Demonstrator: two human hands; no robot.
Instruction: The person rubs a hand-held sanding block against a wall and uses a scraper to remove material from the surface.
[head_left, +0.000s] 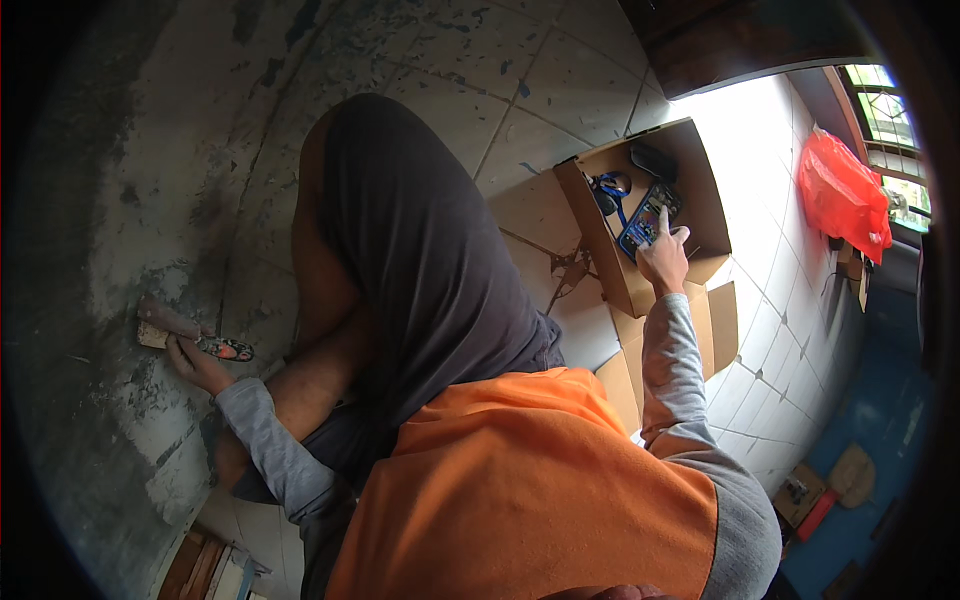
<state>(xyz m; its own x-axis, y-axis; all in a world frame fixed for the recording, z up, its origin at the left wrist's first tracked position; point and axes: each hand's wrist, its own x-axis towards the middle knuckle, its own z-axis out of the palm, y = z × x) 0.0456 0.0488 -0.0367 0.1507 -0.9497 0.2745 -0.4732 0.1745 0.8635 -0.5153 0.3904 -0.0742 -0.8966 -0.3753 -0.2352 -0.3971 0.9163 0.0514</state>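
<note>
My left hand (196, 366) holds a scraper that looks like a putty knife, by its dark, paint-spotted handle (226, 348). Its wide, dusty blade (166, 319) lies in front of the patchy, scraped wall (142, 247). Over on the other side, my right hand (664, 259) reaches into an open cardboard box (709, 202). The extended index finger touches the lit screen of a smartphone (646, 223) in a blue-edged case, which leans inside the box. Beside the phone are a blue cord (613, 187) and a dark case-like object (654, 162).
Paint flakes lie scattered over the floor tiles (559, 75). Cardboard flaps (630, 364) spread below the box. A red plastic bag (844, 191) hangs near the barred window (885, 105). Dark wooden furniture (720, 45) stands at the top, and boards (202, 566) at the lower left.
</note>
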